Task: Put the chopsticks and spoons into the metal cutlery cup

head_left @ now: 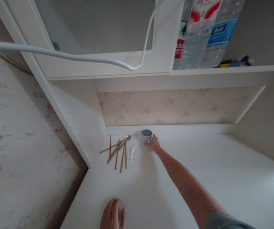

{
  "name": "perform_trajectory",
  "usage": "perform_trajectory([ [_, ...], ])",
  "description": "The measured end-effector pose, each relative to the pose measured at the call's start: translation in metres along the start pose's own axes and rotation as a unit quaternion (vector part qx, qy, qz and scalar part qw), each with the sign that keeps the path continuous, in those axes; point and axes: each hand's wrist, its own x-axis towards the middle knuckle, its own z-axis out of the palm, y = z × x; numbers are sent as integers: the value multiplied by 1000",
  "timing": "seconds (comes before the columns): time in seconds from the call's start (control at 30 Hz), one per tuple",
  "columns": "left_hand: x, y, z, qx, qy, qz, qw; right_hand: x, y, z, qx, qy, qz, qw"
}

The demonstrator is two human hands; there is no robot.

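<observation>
My right hand [153, 143] reaches far across the white desk [222, 178] and its fingers close round the side of a small metal cup [147, 135] that stands upright by the back wall. Left of the cup lie several wooden chopsticks [118, 152], a metal spoon [125, 140] and a small white ceramic spoon [132, 152]. My left hand [113, 215] rests flat on the desk at the near edge, fingers stretched out, holding nothing.
A white shelf unit [103, 68] hangs over the desk, with a white cable [79, 57] looping across it. Plastic water bottles [206, 35] stand on the upper right shelf. Floral wallpaper [20, 143] covers the left and back walls.
</observation>
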Motion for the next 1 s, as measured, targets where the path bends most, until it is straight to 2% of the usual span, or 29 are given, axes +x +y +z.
perform_trajectory([
  [0.1,0,-2,-2,10,-4,8,1000,-15,9,-4,9,-2,31,999],
  [0.23,3,3,-9,18,-28,9,999,-51,24,-20,47,-17,23,998],
  [0.47,13,13,-15,16,-16,6,1000,-156,53,-58,97,-85,-9,992],
  [0.6,11,15,-12,15,-33,-6,999,-205,68,-69,129,-39,3,991],
  [0.73,11,26,-18,49,-82,-39,995,-216,71,-72,140,-15,38,989],
  [0.9,18,44,-32,89,-177,-55,979,-211,69,-67,100,-57,-24,993],
  [1.0,24,51,-40,98,-227,-69,966,-214,67,-68,60,-52,-59,995],
])
